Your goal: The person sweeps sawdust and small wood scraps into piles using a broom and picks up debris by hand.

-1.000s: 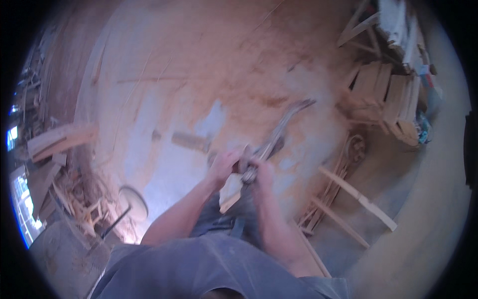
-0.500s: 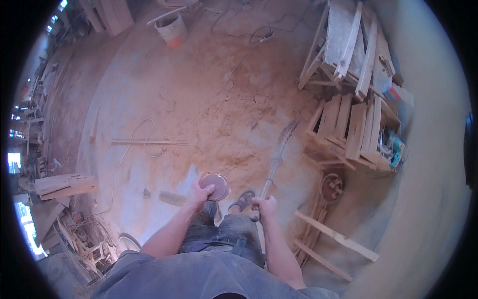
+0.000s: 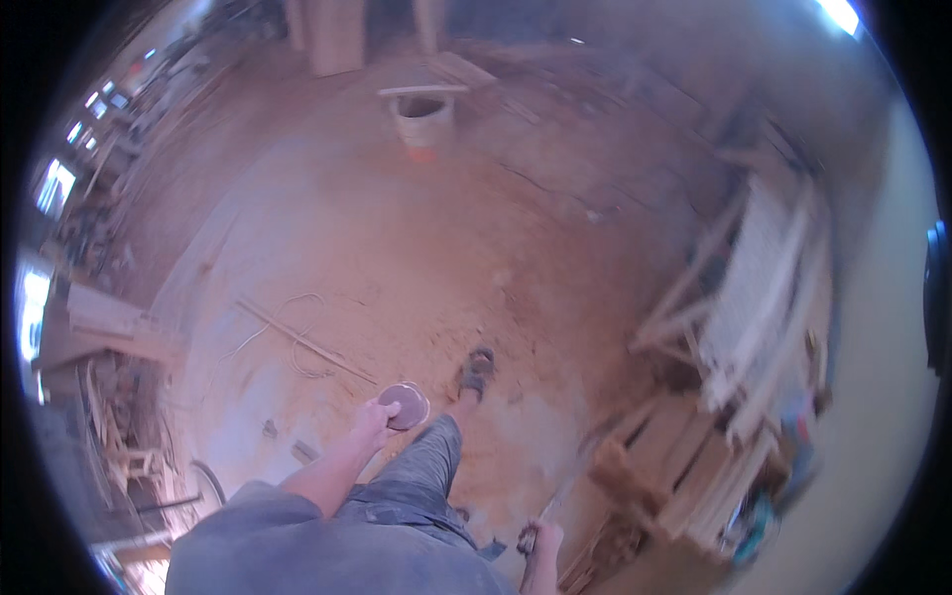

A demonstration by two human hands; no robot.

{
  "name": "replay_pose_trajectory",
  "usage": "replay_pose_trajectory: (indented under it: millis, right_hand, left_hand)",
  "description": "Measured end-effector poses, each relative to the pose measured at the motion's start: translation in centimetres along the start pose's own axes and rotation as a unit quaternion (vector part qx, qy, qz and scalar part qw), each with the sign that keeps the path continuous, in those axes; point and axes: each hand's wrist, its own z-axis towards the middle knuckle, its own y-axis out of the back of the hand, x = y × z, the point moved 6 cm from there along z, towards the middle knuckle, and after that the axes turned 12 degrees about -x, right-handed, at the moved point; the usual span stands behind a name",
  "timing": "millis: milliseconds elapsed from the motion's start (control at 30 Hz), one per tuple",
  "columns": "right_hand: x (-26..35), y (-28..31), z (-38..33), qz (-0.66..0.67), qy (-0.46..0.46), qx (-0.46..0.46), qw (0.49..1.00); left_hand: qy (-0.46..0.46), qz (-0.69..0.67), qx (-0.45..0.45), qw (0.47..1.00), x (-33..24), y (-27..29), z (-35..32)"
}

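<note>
My left hand (image 3: 371,416) is closed on a round reddish-brown disc (image 3: 405,408) with a pale rim. It looks like a sanding disc, and my thumb lies across its face. Low on the right, my right hand (image 3: 540,540) is wrapped round the handle of a broom (image 3: 565,486). The broom points forward and to the right and is blurred by motion; its far end is hard to make out beside the wooden crate. One sandalled foot (image 3: 477,369) is stretched forward on the dusty floor (image 3: 377,238).
A white bucket (image 3: 424,129) with a board across its top stands ahead. On the right are a wooden crate (image 3: 664,451) and a rack of long boards (image 3: 764,288). A thin strip (image 3: 307,342) and a loose cord lie on the floor. Wood scraps (image 3: 124,436) pile up at left.
The view has swung upward, and my foot has stepped forward. My right hand and the broom now sit lower, by my side. Both hands keep their hold.
</note>
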Motion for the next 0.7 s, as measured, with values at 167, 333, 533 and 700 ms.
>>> replay_pose_trajectory:
  millis: [167, 333, 533, 700]
  right_hand:
    - [10.1, -5.1, -0.6, -0.114, -0.038, 0.021, 0.993]
    - [20.0, -8.8, -2.8, -0.116, -0.108, 0.008, 0.987]
    - [23.8, -7.1, 6.4, -0.264, 0.17, 0.096, 0.944]
    - [28.9, -12.3, 8.9, -0.338, 0.076, -0.025, 0.938]
  left_hand:
    - [-0.005, -0.003, -0.003, 1.0, -5.7, -8.6, 11.2]
    - [-0.042, 0.031, -0.003, 0.999, -17.9, -18.5, 13.7]
    - [-0.044, 0.004, -0.039, 0.998, -25.6, -22.9, 12.3]
    - [0.021, -0.164, -0.034, 0.986, -29.0, -21.9, 13.7]
